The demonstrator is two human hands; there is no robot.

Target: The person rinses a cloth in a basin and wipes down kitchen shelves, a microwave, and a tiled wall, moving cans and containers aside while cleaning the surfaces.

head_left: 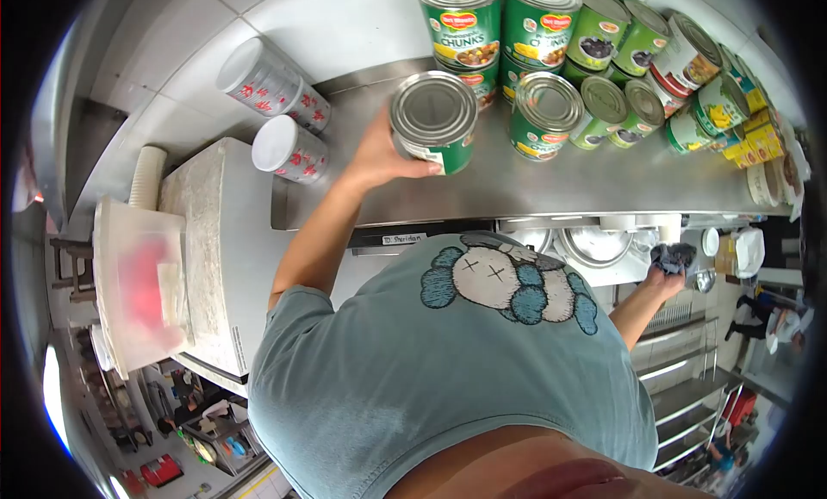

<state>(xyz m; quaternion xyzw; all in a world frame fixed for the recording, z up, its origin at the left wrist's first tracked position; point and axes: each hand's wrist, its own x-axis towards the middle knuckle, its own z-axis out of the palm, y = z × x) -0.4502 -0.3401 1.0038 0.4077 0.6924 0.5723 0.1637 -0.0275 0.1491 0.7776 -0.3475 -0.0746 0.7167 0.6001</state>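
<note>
My left hand (379, 154) is closed around a large green fruit can (435, 120), held upright over the steel shelf (362, 193). Behind that can stand stacked green cans of pineapple chunks (538, 21). To its right, another pineapple can (547, 116) rests on the shelf, apart from the held one. Down at the right, my right hand (665, 284) grips a bunched dark cloth (674, 258) beside the lower counter. The fingers of that hand are partly covered by the cloth.
Smaller green cans (603, 103) and yellow boxes (758, 139) fill the shelf's right side. Clear containers with red print (291, 150) stand at the left, near a plastic bin (142, 284). Below the shelf sits a round metal lid (594, 245). Another person (780, 327) is at far right.
</note>
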